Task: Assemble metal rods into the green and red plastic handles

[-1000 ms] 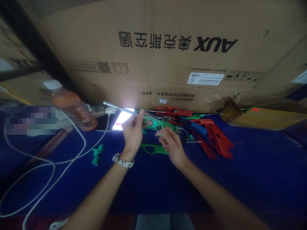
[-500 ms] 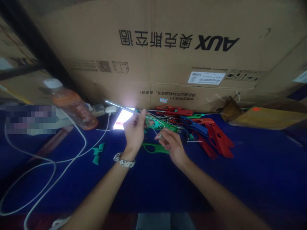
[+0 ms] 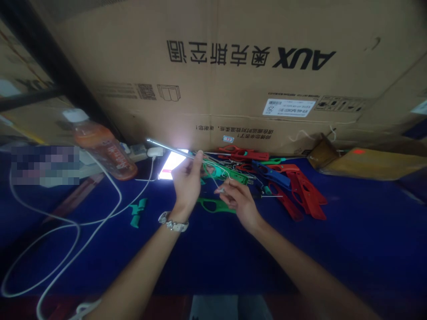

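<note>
My left hand [image 3: 187, 186] is closed round an opened green long-necked lighter [image 3: 237, 176]. Its thin metal tube [image 3: 165, 148] points up and left past my thumb, and loose wires run along the body. My right hand [image 3: 242, 202] pinches a small pale part [image 3: 220, 190] that a thin wire reaches; its exact kind is too small to tell. Under both hands lies a green half-shell [image 3: 216, 206] with a trigger opening. Just right of my right hand, a thin-shafted tool [image 3: 270, 196] rests on the blue surface.
Red lighter shells [image 3: 308, 195], a blue shell [image 3: 273, 174] and wires are heaped to the right. Behind stands a large cardboard box [image 3: 213, 98]. On the left are a drink bottle [image 3: 103, 146], a lit phone [image 3: 171, 165], white cables [image 3: 115, 204] and green plastic pieces [image 3: 136, 212].
Both hands keep almost the same pose and grip. The view has shifted very slightly; nothing has plainly been picked up or put down.
</note>
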`<control>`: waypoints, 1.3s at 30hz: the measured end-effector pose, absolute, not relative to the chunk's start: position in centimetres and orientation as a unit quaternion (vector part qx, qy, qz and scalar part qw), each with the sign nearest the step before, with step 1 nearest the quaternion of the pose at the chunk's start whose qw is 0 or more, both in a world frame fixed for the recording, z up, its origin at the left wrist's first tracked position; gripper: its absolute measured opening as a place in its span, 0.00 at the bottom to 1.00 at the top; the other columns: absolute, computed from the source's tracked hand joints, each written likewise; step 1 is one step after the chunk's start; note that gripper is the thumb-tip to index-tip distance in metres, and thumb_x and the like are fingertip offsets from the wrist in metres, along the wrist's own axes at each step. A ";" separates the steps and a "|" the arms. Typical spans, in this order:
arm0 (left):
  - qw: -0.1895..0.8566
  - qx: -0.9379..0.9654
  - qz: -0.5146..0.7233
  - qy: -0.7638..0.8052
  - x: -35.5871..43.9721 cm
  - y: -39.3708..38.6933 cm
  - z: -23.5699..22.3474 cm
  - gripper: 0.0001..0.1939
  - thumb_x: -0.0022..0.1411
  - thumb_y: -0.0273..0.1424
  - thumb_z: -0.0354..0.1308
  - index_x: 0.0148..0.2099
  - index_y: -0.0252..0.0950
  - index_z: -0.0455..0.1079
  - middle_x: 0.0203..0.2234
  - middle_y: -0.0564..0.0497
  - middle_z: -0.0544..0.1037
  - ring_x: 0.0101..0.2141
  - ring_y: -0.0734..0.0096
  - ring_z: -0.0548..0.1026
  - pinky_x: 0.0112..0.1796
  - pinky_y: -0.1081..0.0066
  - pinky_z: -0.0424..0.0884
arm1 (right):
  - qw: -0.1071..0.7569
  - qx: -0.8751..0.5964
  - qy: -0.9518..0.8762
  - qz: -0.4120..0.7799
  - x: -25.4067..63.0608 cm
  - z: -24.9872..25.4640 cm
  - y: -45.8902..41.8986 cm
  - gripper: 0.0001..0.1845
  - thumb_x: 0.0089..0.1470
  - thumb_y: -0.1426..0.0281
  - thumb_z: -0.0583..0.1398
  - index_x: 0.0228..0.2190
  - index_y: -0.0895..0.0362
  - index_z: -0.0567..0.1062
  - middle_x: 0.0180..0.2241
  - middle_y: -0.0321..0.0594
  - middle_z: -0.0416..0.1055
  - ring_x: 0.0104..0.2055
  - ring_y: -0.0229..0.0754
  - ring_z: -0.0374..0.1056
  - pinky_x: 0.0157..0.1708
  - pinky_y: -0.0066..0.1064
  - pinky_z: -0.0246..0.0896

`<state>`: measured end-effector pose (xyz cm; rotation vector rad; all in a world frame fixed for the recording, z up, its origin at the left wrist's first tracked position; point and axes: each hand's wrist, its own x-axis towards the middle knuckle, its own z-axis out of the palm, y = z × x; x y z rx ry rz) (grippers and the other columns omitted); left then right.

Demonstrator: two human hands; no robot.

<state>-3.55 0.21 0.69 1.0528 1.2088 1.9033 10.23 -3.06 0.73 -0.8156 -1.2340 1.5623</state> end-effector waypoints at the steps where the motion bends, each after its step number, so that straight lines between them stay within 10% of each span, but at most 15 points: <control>1: 0.323 0.403 0.724 0.458 -3.5 0.1 0.7 0.15 0.60 0.45 0.64 0.35 0.37 0.79 0.23 0.52 0.79 0.21 0.73 0.76 0.26 0.71 0.76 | 0.486 -0.335 -0.504 0.630 10.2 0.7 -3.0 0.15 0.49 0.59 0.62 0.21 0.56 0.70 0.17 0.28 0.54 0.18 0.30 0.44 0.19 0.27 0.34; 12: 0.330 0.421 0.715 0.450 -2.9 -0.1 0.6 0.15 0.60 0.44 0.64 0.35 0.37 0.79 0.25 0.51 0.80 0.22 0.73 0.77 0.25 0.71 0.75 | 0.490 -0.367 -0.473 0.634 9.9 1.0 -3.0 0.21 0.45 0.59 0.64 0.17 0.55 0.59 0.17 0.29 0.61 0.17 0.27 0.44 0.18 0.25 0.36; 39: 0.323 0.389 0.734 0.454 -4.0 0.2 1.2 0.16 0.60 0.45 0.64 0.35 0.37 0.78 0.25 0.51 0.79 0.21 0.75 0.76 0.24 0.74 0.73 | 0.435 -0.350 -0.613 0.559 10.6 0.5 -3.4 0.17 0.55 0.53 0.64 0.32 0.54 0.72 0.23 0.29 0.61 0.22 0.33 0.52 0.21 0.27 0.46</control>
